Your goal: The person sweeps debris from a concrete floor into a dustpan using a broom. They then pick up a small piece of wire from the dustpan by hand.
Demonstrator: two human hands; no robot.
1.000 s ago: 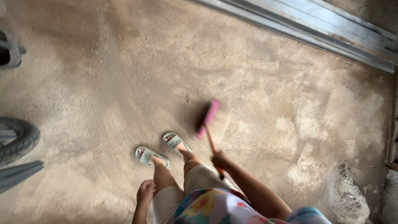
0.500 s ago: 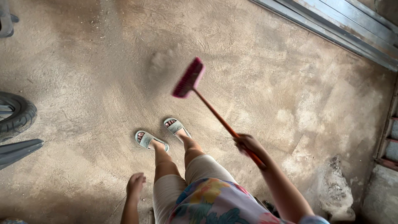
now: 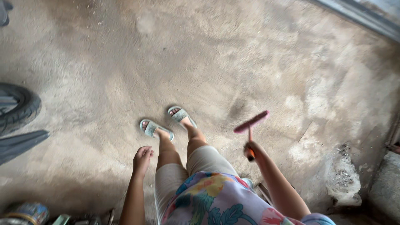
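My right hand [image 3: 252,150] grips the orange handle of a pink-headed broom [image 3: 251,121]. The broom head hovers over the dusty concrete floor [image 3: 208,58], just to the right of my feet. My left hand [image 3: 142,159] hangs loose beside my left thigh, fingers curled a little and holding nothing. I stand in pale green sandals [image 3: 156,128] and wear a flowered top.
A black tyre [image 3: 18,107] and a dark mudguard [image 3: 21,143] stick in from the left. A heap of grey debris [image 3: 343,177] lies at the right by a step. A metal rail [image 3: 362,16] runs along the top right. Tins [image 3: 27,212] sit at the bottom left.
The broom swung out ahead and to the left, then came back to the right and close to my feet. My left hand stayed at my side.
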